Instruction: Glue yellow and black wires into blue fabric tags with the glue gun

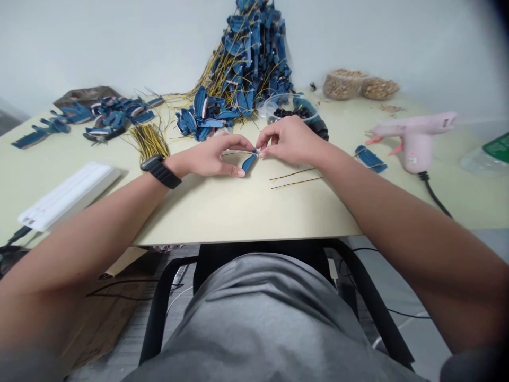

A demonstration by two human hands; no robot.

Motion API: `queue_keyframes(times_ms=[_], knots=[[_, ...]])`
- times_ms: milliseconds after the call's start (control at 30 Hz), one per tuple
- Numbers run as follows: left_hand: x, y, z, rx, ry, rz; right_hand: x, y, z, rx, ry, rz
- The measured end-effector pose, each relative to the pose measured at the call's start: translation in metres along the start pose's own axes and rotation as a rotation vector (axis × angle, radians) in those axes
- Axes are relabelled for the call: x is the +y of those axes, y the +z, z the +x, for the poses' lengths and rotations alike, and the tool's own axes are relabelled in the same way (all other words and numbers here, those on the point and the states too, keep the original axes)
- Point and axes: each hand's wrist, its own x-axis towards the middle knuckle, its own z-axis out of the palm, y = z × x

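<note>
Between the thumb and fingers of my left hand (214, 154) is a small curved blue piece (248, 162), tilted just above the table. A thin dark wire runs from it under the left fingers. My right hand (288, 140) is closed in a pinch at the upper end of this piece; what its fingertips grip is too small to make out. Two thin wires (294, 184) lie below my right hand and pass under the right forearm. Beyond that forearm rests another blue piece (370, 159) with wires.
A tall heap of wired blue pieces (254, 58) stands at the back. Yellow-black wires (150, 142) lie bundled near my left wrist. A clear tub (292, 109) holds small black parts. A pink glue gun (417, 135) stands right, a white power strip (69, 196) left.
</note>
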Motion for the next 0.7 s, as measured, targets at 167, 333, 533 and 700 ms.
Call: queue_keyframes(times_ms=[167,333,533,700], knots=[[0.0059,-0.0008,-0.0033,-0.017,-0.065,0.121,0.0032,0.0035,0.0005,0.0,0.009,0.013],[0.0046,0.0003,-0.0043,-0.003,-0.069,0.151,0.0043,0.0081,0.0005,-0.001,0.012,0.011],[0.0063,-0.0003,-0.0056,0.008,-0.06,0.152,0.0008,0.0076,0.0011,-0.002,0.006,0.029],[0.007,-0.0001,-0.0051,0.009,-0.052,0.161,-0.0008,0.0064,0.0022,-0.001,0.009,0.043]])
